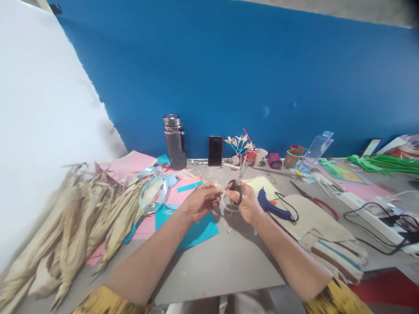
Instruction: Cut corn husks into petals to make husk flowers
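Black-handled scissors are in my right hand, their blades pointing up and away from me. My left hand is closed in a pinch just left of them, fingertips on a small pale piece whose shape is hard to make out. The tips of both hands nearly meet over the table. Beneath my left hand lies a teal sheet. A roll of clear tape shows between the hands.
Dried husks cover the left side. A flask, a phone and husk flowers stand at the back wall. To the right are a blue glue gun, a folded cloth, red-handled pliers and a power strip.
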A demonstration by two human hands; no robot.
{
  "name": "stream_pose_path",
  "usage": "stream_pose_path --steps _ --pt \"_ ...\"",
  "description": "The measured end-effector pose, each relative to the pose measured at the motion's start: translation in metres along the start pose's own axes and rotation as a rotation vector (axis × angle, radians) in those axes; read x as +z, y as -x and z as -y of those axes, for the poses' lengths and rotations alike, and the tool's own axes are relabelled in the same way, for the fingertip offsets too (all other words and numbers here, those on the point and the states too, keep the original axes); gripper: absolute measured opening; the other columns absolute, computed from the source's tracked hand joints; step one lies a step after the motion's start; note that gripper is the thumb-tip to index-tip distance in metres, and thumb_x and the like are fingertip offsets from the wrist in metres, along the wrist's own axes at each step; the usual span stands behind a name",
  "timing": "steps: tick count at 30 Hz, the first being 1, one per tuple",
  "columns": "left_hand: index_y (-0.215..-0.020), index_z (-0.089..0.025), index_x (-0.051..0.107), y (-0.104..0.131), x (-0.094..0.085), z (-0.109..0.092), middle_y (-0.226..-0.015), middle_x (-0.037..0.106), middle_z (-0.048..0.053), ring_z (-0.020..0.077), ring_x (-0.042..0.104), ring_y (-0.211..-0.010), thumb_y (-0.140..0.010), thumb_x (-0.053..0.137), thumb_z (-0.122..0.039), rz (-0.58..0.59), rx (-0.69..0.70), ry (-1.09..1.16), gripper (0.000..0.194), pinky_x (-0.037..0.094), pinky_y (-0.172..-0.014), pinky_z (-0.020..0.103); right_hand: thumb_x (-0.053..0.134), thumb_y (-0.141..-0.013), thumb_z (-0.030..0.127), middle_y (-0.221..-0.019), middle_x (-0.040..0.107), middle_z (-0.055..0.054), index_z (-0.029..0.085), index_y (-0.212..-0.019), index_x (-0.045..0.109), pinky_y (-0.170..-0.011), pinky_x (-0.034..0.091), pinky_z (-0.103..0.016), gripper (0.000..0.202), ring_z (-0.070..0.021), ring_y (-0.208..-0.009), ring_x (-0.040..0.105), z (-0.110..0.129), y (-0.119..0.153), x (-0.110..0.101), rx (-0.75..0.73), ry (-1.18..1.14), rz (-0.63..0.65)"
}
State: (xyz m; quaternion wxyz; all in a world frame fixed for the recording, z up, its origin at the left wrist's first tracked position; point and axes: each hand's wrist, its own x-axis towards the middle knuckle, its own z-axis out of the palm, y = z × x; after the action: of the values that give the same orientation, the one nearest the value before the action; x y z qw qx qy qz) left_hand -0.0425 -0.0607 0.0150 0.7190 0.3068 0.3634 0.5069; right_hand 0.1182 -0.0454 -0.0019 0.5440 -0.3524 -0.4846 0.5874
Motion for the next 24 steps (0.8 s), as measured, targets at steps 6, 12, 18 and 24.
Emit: stream_pose_path --steps 6,12,18,24 --pt "-0.07 -0.016 0.057 0.005 0.0 -0.005 -0.063 0.061 0.0 0.0092 0.055 -0.053 -0.062 0.078 -0.019 0.051 -0.026 -0.154 0.023 0.039 -0.05 0.02 0.082 -0.058 0.028 -0.066 0.051 0.004 0.016 -0.081 0.062 -0.046 0.026 -0.022 0.033 -0.0065 -0.052 0.037 -0.002 -0.001 -0.005 0.041 -0.074 0.02" --pt "-0.068 -0.016 0.058 0.007 0.001 -0.007 -0.062 0.061 -0.001 0.0096 0.056 -0.054 -0.058 0.073 -0.013 0.062 -0.025 -0.223 0.018 0.043 -0.055 0.022 0.083 -0.056 0.026 -0.063 0.047 0.006 0.016 -0.08 0.062 -0.044 0.023 -0.02 0.033 -0.0054 -0.05 0.033 0.002 -0.002 -0.007 0.106 -0.168 0.046" --pt "-0.072 -0.016 0.059 0.006 0.002 -0.008 -0.066 0.064 0.001 0.0131 0.061 -0.063 -0.062 0.079 -0.02 -0.029 0.078 -0.019 0.022 0.046 -0.058 0.024 0.075 -0.073 0.054 -0.054 0.042 0.004 0.014 -0.068 0.065 -0.046 0.02 -0.024 0.041 -0.0086 -0.05 0.031 0.0 0.002 -0.005 0.029 0.164 0.125" --pt "-0.068 -0.015 0.06 0.005 0.002 -0.009 -0.069 0.066 0.003 0.0143 0.063 -0.068 -0.061 0.075 -0.017 -0.12 0.199 -0.005 0.016 0.049 -0.061 0.025 0.067 -0.072 0.072 -0.058 0.051 -0.002 0.014 -0.061 0.068 -0.05 0.025 -0.025 0.059 -0.0108 -0.054 0.037 0.004 0.009 -0.002 -0.012 0.374 0.33"
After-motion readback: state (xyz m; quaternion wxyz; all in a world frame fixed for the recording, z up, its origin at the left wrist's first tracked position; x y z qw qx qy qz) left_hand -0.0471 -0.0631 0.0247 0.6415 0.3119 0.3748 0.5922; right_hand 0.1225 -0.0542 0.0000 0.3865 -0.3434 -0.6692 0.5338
